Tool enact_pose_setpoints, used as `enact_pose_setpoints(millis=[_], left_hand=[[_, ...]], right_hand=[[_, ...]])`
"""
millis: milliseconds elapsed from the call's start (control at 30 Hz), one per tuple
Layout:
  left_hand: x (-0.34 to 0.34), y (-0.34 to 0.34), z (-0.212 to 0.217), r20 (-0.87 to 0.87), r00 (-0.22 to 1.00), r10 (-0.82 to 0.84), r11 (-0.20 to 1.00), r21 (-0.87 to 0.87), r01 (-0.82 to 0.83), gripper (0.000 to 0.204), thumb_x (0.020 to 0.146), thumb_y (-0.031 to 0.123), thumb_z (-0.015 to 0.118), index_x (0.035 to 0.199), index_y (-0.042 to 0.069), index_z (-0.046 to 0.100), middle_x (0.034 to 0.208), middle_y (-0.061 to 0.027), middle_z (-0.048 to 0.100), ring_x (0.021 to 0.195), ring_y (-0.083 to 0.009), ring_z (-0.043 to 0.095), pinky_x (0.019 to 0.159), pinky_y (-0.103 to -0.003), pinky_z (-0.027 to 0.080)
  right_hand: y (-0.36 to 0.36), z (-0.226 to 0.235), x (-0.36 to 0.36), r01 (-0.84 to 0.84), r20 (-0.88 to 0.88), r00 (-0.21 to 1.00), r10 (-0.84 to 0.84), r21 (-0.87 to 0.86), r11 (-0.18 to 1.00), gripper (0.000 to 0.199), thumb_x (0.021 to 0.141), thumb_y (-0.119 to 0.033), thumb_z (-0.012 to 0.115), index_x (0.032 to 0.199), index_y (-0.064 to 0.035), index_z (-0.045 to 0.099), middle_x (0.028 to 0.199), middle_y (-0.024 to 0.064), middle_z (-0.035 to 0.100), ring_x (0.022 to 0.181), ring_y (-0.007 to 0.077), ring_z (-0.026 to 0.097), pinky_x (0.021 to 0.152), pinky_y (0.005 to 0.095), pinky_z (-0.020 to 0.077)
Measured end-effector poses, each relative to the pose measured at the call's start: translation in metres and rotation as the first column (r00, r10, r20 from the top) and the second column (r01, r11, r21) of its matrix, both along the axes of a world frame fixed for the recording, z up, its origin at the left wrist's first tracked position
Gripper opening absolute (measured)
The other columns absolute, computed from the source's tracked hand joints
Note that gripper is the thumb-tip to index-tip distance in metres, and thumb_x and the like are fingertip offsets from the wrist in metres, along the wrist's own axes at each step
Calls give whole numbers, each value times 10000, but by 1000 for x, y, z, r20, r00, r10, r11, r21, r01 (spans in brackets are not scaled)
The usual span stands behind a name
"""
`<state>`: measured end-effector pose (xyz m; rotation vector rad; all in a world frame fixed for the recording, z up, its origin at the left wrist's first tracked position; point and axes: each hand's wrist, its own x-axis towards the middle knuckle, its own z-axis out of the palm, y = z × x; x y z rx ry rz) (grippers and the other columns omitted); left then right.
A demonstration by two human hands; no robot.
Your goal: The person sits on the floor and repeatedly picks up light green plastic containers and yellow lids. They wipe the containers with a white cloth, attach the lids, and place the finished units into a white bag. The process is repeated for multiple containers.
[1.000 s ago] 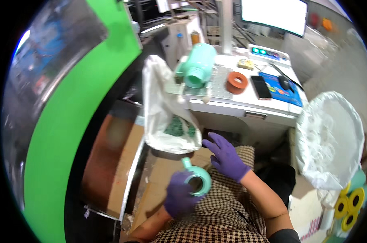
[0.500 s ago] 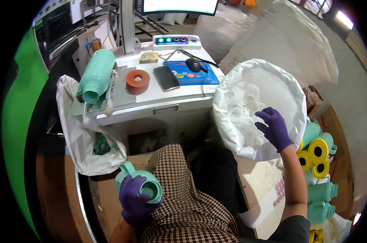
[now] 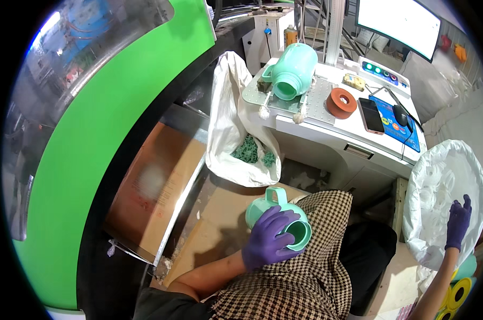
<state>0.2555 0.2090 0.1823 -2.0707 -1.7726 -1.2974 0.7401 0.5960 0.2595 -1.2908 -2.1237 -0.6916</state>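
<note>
My left hand (image 3: pixel 269 240), in a purple glove, grips a mint-green plastic jug (image 3: pixel 256 207) around its neck. The jug lies tilted by my checked apron, its round mouth turned toward me and its loop handle upward. At the right, my right hand (image 3: pixel 458 223), also gloved in purple, is over a white bag (image 3: pixel 413 234). Its fingers look stretched out and apart, with nothing visible in them. Inside the bag lie several clear plastic rings (image 3: pixel 429 194), just left of that hand.
Another mint-green jug (image 3: pixel 297 61) lies on the white workbench, near an orange tape roll (image 3: pixel 341 103), a phone (image 3: pixel 370 116) and a mouse (image 3: pixel 400 114). A white sack (image 3: pixel 225 120) holds green scraps (image 3: pixel 247 150). Left stands a green machine (image 3: pixel 100 154); yellow-rimmed jugs (image 3: pixel 459 293) sit lower right.
The view has swung left, so the bench and bag appear farther right and more of the green machine shows. My left hand still holds the jug; my right hand stays over the bag.
</note>
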Motion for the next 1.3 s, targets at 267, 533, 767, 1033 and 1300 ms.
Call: enact_pose_setpoints(millis=[267,533,767,1033,1300], left_hand=[[2,5,-6,-39,999,5,1000,26,-4,449,724,308,870,1065,110,654,1253,-134,637,1115,-297,638,1094,-529,451],[-1,4,-7,-8,1000,16,1000,-4,-16,497,714,306,882,1120,111,671,1220,-134,666,1105,-314,655,1066,-532,464],[-9,14,0,59,998,7,1000,8,-8,639,693,309,898,1198,25,630,1193,-158,669,1086,-350,655,1049,-540,465],[-20,18,-4,156,988,-5,989,-147,28,866,686,338,901,1369,22,472,1255,-218,633,1142,-422,613,1021,-536,441],[-13,17,-1,111,990,-82,991,-95,93,825,628,199,816,1362,-2,498,1265,-192,643,1169,-381,630,1094,-552,414]], right_hand=[[-2,11,12,-134,-215,972,89,-205,969,85,847,17,658,864,80,605,952,147,544,873,293,559,793,368,469],[13,3,15,-5,-204,976,-73,-354,935,124,871,-21,611,808,12,511,805,96,492,628,216,519,533,350,468],[-83,41,-67,-288,-408,896,177,-229,930,197,779,25,748,868,-10,575,885,71,548,738,186,550,717,269,474],[-243,-14,-272,-895,-723,441,533,-398,200,448,732,-308,886,1105,-83,782,813,59,698,688,184,637,613,297,508],[-272,-54,-324,-893,-598,426,679,-398,210,188,745,-46,691,930,-81,676,863,76,655,726,280,662,610,362,533]])
